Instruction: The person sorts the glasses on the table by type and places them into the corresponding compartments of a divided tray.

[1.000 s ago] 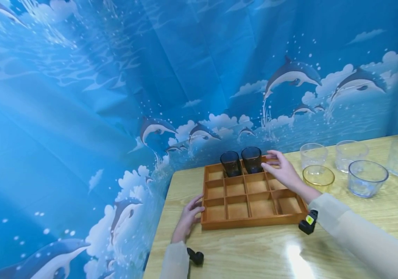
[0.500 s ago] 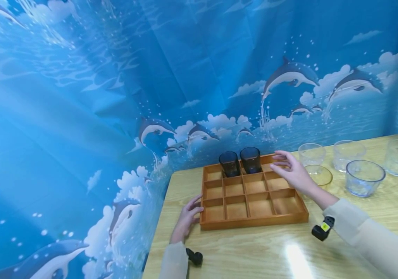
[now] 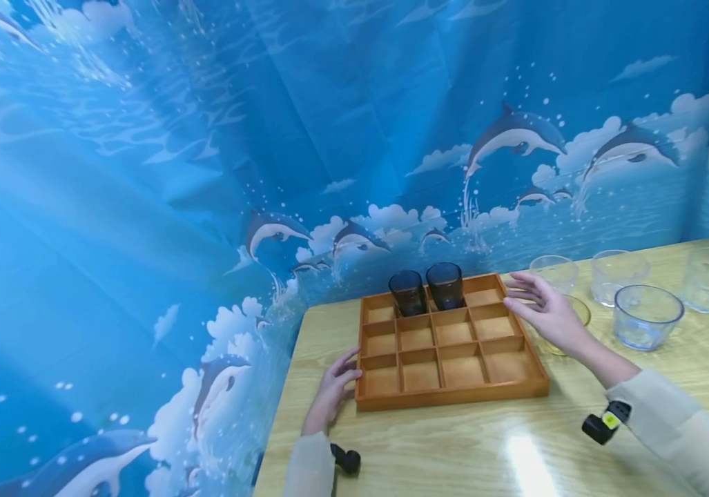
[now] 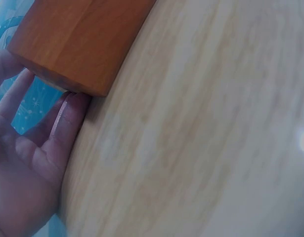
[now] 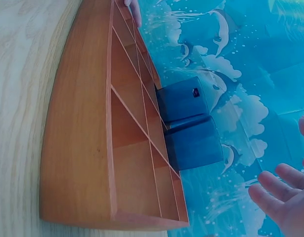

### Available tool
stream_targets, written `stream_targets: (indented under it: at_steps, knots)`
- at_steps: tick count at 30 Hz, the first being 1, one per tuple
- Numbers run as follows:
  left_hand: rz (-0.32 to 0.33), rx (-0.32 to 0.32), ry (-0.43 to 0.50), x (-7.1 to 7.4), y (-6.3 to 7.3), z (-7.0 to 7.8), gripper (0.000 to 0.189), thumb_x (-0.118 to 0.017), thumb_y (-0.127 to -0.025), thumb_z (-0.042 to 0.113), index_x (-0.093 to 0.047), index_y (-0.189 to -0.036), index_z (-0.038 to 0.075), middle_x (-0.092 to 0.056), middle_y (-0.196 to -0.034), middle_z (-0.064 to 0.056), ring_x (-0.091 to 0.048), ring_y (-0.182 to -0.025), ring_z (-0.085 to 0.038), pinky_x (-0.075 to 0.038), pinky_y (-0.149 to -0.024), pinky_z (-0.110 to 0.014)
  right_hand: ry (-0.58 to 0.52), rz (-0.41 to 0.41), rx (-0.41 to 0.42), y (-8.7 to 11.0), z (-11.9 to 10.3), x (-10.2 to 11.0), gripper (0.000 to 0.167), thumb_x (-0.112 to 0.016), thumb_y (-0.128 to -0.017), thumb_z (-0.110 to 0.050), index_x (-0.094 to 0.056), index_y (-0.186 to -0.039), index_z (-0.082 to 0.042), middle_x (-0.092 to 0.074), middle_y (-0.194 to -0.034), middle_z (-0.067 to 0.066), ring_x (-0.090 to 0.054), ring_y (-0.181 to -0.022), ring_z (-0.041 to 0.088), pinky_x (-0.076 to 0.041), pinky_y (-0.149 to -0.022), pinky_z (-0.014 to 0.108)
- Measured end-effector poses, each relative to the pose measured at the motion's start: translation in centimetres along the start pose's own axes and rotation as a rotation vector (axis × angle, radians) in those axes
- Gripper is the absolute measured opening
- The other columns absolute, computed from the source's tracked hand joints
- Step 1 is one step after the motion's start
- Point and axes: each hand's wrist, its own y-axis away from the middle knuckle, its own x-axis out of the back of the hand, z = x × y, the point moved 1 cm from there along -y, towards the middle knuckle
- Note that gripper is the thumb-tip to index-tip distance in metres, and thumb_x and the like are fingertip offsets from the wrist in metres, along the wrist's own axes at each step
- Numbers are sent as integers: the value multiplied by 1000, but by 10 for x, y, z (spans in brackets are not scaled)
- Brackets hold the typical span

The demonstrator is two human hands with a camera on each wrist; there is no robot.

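Lower right, your nearer, loose-fingered right hand (image 3: 549, 316) partly hides the round yellow glass (image 3: 583, 311); your unclenched left hand (image 3: 331, 391) touches the brown gridded wooden tray (image 3: 453, 397).

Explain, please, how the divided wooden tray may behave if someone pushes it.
The tray looks stiff, being straight-sided and wooden. It would probably slide rather than tip, being wide and low. Its two dark glasses might wobble, rising above its rim.

Off-white sleeves (image 3: 671, 421) meet black wrist cameras (image 3: 596, 429), the right bearing a yellow patch (image 3: 610, 419).
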Motion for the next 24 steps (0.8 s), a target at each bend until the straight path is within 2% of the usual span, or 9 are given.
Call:
stream_targets:
  at_steps: [5,7,11,17,24]
  knots:
    - [2,11,-10,2,-4,-5,54,-59,-89,9,-42,-140,9,-43,-135,-23,-52,-110,-28,-50,-78,-43,0,25,-10,7,3,9,53,-55,-94,-18,-34,-140,-3,-47,-131,21,-50,-109,4,-40,-82,10]
    - [12,18,-13,4,-7,-10,53,-59,-89,10,-43,-140,11,-43,-135,-21,-53,-109,-27,-50,-78,-43,4,36,-8,10,5,13,53,-56,-94,-17,-35,-140,-3,-47,-131,21,-50,-108,1,-40,-82,9]
    - [38,16,-12,6,-11,-17,54,-62,-87,13,-46,-138,14,-45,-134,-19,-54,-108,-25,-50,-77,-42,17,48,31,16,7,21,54,-56,-93,-12,-34,-140,0,-49,-130,16,-50,-107,-2,-41,-82,10]
    - [45,10,-13,6,-11,-17,53,-63,-85,15,-48,-137,17,-46,-133,-18,-54,-107,-27,-51,-76,-42,31,107,55,27,9,32,50,-58,-90,-5,-39,-136,3,-51,-120,-17,-51,-104,-5,-41,-81,8]
    - [42,2,-14,5,-10,-17,54,-63,-85,15,-48,-137,15,-45,-133,-19,-55,-107,-28,-51,-76,-42,97,108,81,40,8,47,52,-59,-89,-3,-38,-136,3,-47,-122,-19,-47,-108,-6,-38,-83,6]
